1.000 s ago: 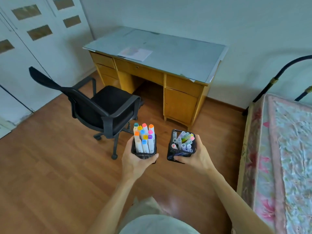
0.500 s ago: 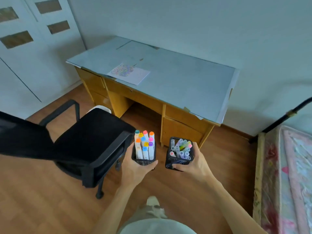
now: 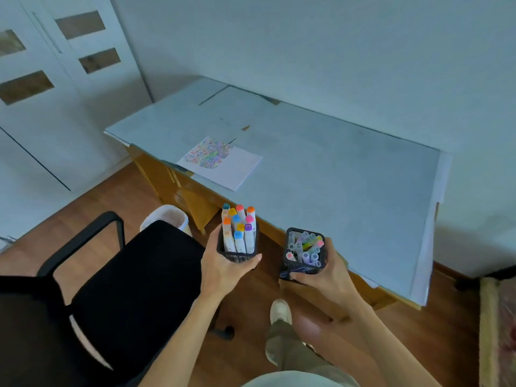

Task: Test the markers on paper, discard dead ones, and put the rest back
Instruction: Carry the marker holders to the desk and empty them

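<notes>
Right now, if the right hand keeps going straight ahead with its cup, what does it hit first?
Probably the near edge of the grey-topped wooden desk: the right hand holds its black mesh cup just short of it, though depth is unclear.

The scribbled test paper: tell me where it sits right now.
In the head view the test paper lies flat on the desk, near its front left corner, beyond the marker cup in the left hand.

The markers (image 3: 238,230) in the left black mesh cup (image 3: 237,256) are showing white barrels with orange, blue, yellow, pink, purple and teal caps, while those in the right black mesh cup (image 3: 303,265) are showing pale lilac, pink and yellow-green. The white paper (image 3: 220,163) is carrying a patch of many-coloured scribbles on the pale grey-blue desk top (image 3: 321,169), above yellow-brown wooden drawers (image 3: 178,188). A black chair (image 3: 125,289) is standing over reddish-brown floorboards (image 3: 111,202).
</notes>
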